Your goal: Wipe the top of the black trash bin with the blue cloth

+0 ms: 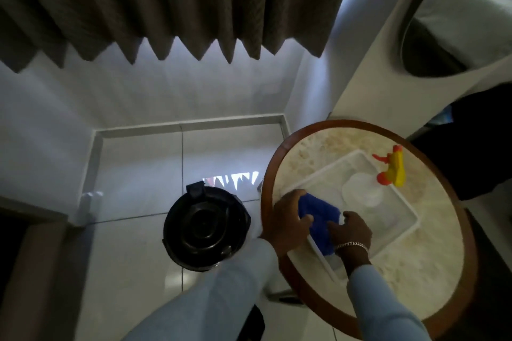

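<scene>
The black trash bin [206,224] stands on the white floor tiles left of a round table, its round lid closed and facing up. The blue cloth [318,216] lies bunched at the near-left corner of a clear plastic tray [399,232] on the table. My left hand [288,220] grips the cloth's left side, thumb over its top. On the cloth's right side, the fingers of my right hand [350,231], which wears a silver bracelet, are curled into it. Both hands are over the table, to the right of the bin.
The round table [432,279] has a marbled top and a brown wooden rim. A spray bottle [392,171] with a yellow and orange head stands in the tray's far part. Brown curtains [166,5] hang above a white wall. A mirror [454,22] is at the upper right.
</scene>
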The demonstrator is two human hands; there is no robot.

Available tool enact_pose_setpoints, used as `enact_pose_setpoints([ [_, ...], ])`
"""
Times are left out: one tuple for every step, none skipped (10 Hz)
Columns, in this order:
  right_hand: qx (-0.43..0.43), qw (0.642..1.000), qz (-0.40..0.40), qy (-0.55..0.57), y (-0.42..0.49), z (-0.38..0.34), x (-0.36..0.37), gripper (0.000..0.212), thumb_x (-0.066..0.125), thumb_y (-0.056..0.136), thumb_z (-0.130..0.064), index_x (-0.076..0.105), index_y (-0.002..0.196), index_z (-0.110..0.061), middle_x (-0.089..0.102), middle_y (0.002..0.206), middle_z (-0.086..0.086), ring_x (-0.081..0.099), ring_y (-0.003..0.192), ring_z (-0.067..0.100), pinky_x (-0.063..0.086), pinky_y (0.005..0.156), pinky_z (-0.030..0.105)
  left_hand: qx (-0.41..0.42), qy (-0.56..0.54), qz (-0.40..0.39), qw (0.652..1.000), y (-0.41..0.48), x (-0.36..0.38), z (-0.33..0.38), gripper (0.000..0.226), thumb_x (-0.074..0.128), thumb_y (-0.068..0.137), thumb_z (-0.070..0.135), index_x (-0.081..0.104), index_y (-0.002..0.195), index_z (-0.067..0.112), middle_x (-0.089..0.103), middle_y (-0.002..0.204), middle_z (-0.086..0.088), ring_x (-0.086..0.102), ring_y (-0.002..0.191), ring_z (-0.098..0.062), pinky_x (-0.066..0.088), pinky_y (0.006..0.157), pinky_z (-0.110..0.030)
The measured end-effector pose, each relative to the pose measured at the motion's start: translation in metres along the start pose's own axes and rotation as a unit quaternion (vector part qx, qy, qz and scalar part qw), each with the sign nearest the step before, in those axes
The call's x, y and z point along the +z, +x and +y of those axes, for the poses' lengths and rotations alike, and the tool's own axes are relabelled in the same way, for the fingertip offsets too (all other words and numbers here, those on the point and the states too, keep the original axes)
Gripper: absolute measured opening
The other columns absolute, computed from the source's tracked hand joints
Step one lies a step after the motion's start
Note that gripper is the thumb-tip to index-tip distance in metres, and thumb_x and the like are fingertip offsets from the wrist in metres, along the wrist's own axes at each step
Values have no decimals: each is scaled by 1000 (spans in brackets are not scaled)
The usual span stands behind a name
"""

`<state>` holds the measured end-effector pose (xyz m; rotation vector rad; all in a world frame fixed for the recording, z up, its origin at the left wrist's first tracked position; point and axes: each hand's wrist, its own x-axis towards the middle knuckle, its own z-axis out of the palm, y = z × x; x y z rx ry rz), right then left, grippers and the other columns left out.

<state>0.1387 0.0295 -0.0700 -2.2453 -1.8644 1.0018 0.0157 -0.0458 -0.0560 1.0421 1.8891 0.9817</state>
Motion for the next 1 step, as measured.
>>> enact_pose_setpoints([
  [-190,980,42,41,-36,-39,-9,47,65,86,-28,53,128,-12,59,129,11,56,112,24,45,98,37,42,-14,90,995,-12,-63,11,45,57,90,31,47,134,24,51,132,8,51,122,-16,38,93,-5],
])
